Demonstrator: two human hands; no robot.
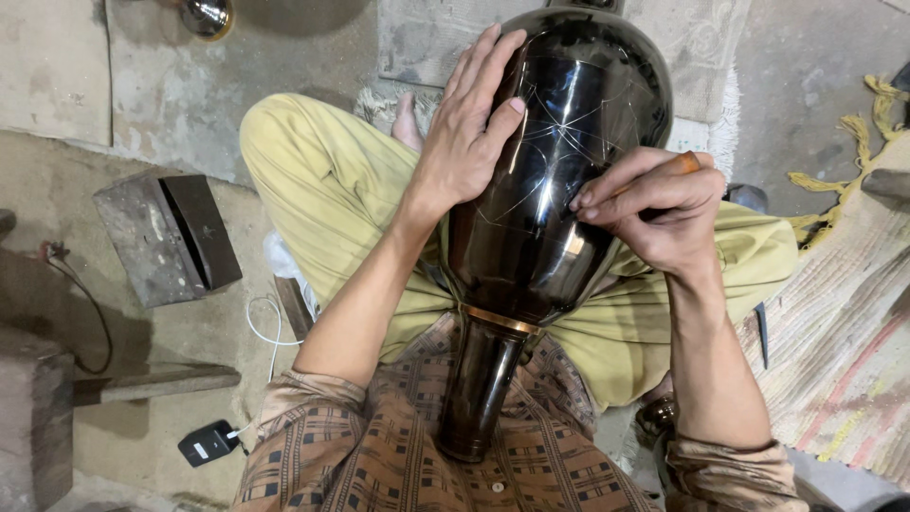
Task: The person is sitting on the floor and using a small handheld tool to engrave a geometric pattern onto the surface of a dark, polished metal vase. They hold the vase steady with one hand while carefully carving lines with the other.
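Note:
A large glossy black vase [550, 190] lies across my lap, its narrow neck [479, 389] pointing at my chest and a brass ring where neck meets body. Thin scratched lines cross its shiny surface. My left hand [469, 128] rests flat on the upper left side of the vase, fingers spread. My right hand [654, 204] pinches a small engraving tool with an orange handle [684, 163], its tip against the vase's right side.
I sit cross-legged in yellow trousers [322, 190] on a concrete floor. A metal block [166, 237] lies to the left, with a white cable and black charger [209, 442] nearby. A woven rug [844, 332] lies at right. A shiny metal pot [207, 16] sits top left.

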